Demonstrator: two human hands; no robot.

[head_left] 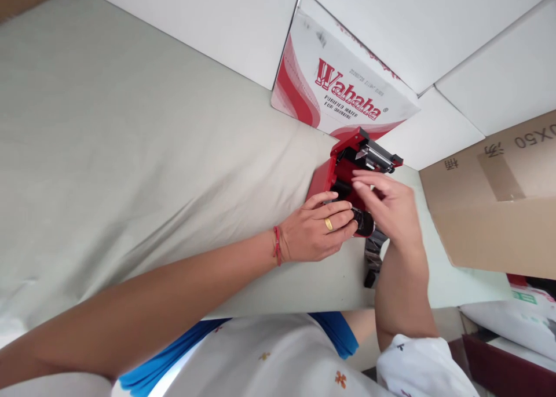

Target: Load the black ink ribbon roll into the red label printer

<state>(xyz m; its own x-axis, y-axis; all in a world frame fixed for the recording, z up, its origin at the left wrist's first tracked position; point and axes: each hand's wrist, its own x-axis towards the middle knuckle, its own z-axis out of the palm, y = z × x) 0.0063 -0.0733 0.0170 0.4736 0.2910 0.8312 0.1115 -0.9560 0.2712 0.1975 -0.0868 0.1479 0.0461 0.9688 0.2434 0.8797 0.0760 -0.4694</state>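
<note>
A small red machine (322, 180) stands on the cloth-covered table, its red and black lid (367, 150) tilted up and its inside exposed. My left hand (319, 229), with a gold ring and a red cord at the wrist, curls its fingers over the machine's near side and holds it there. Under those fingertips lies a black roller-like part (367, 223), partly covered. My right hand (388, 208) hovers over the open inside, thumb and fingertips close together in a pinch; anything between them is too small to make out. A dark glossy strip (371, 261) lies beside the machine, below my right wrist.
Behind the machine stands a white and red Wahaha water carton (347, 90) against white panels (195, 20). A brown cardboard box (495, 194) closes off the right side. The pale green tablecloth (143, 148) has creases to the left. Packed bags (516, 310) sit at lower right.
</note>
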